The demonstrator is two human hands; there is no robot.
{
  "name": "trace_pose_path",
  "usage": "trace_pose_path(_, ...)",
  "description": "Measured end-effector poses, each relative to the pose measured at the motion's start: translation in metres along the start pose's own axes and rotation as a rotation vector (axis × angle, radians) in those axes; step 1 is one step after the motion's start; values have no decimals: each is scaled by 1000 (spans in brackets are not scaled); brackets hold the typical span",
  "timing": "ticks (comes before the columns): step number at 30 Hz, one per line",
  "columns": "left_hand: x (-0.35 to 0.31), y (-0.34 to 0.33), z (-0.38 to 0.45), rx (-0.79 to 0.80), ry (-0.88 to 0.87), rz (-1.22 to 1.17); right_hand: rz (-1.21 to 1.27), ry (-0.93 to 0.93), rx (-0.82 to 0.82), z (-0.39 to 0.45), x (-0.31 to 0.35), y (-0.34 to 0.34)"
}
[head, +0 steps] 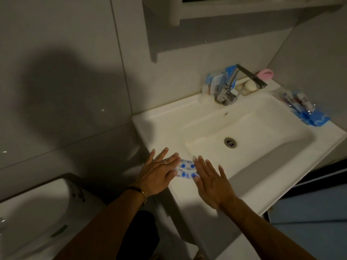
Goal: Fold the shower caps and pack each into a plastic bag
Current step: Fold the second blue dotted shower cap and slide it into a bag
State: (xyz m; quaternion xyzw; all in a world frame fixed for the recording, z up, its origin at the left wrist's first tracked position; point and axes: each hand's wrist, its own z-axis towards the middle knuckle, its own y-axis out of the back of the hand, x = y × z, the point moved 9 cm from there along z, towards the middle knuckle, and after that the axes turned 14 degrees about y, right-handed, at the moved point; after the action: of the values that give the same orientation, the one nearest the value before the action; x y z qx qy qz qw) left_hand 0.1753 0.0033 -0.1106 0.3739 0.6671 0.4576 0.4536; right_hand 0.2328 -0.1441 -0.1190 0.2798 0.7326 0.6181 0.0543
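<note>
A clear shower cap with blue dots (186,170) lies flattened on the near left rim of the white sink (154,117). My left hand (159,174) presses on its left part with straight fingers. My right hand (210,182) lies flat on its right part, fingers spread. Only a small strip of the cap shows between the two hands. A heap of blue and clear plastic packets (304,110) rests on the sink's right rim.
A chrome tap (231,91) stands at the back of the basin, with a drain (230,142) in the middle. Behind the tap are a clear holder with blue packets (216,82), a soap bar (249,85) and a pink item (265,73). A toilet tank (37,212) stands at lower left.
</note>
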Motion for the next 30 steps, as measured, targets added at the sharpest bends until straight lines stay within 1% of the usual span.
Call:
trace_pose_path(2, -4, 2, -1, -14, 9, 4, 188, -85, 56, -10, -12, -4)
trace_pose_path(3, -5, 3, -2, -22, 7, 10, 304, -158, 21, -11, -18, -2)
trace_pose_path(6, -6, 0, -4, -61, 16, -12, 556, -467, -294, -15, -35, 20)
trace_pose_path(7, -7, 0, -5, -72, 26, -16, 601, -545, -362, -14, -37, 24)
trace_pose_path(8, -9, 0, -7, -80, 37, -7, 644, -581, -395, -11, -36, 25)
trace_pose_path(11, -11, -1, -9, -60, 81, 23, 811, -592, -417, 5, -30, 22)
trace_pose_path(13, -11, 0, -10, -57, 85, 14, 918, -601, -398, 15, -30, 20)
trace_pose_path(15, -13, 6, -10, -73, 74, -19, 1029, -566, -389, 21, -26, 23)
trace_pose_path(16, -13, 10, -10, -79, 82, -72, 1051, -529, -401, 22, -22, 28)
trace_pose_path(18, -13, 23, -6, -113, 125, -280, 1085, -437, -446, 20, -17, 34)
trace_pose_path(20, -7, 38, -1, -197, 207, -569, 1217, -355, -514, 13, -17, 35)
trace_pose_path(21, -3, 40, 3, -189, 268, -722, 1290, -332, -543, 9, -19, 36)
trace_pose_path(24, -9, 31, 20, -29, 407, -1156, 1488, -287, -609, 3, -31, 43)
trace_pose_path(25, -14, 31, 24, 11, 413, -1227, 1517, -274, -617, 4, -32, 47)
trace_pose_path(27, -26, 36, 41, -9, 386, -1199, 1520, -295, -608, 5, -46, 53)
trace_pose_path(30, -42, 45, 63, -72, 348, -950, 1464, -352, -523, 9, -67, 54)
